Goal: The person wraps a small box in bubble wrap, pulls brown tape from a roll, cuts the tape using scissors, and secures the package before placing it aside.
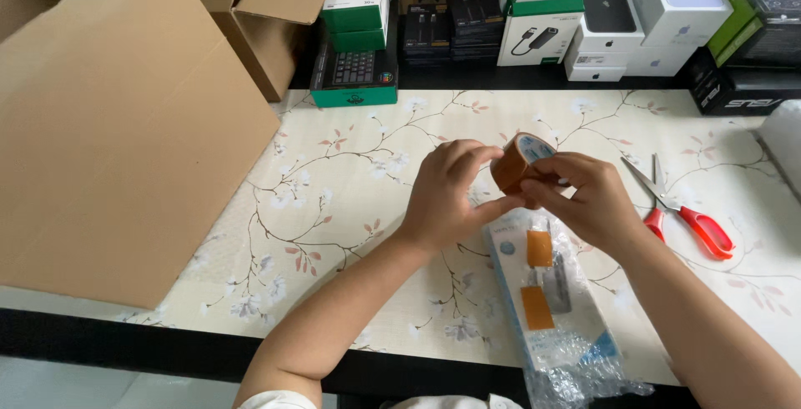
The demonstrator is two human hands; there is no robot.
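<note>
Item: roll of brown tape (519, 159), held above the flower-patterned table (350, 175), between your two hands. Your left hand (446, 196) curls its fingers over the roll's near side, thumb pressed up to its lower edge. Your right hand (588, 196) pinches the roll from the right, fingers bent and close together. Below: a bubble-wrapped white box (551, 309) with two strips of brown tape on it, lying on the table just beneath your hands. Right: red-handled scissors (684, 209), apart from your hands. Left: large cardboard box (117, 125). Rear: stacked product boxes (534, 17).
</note>
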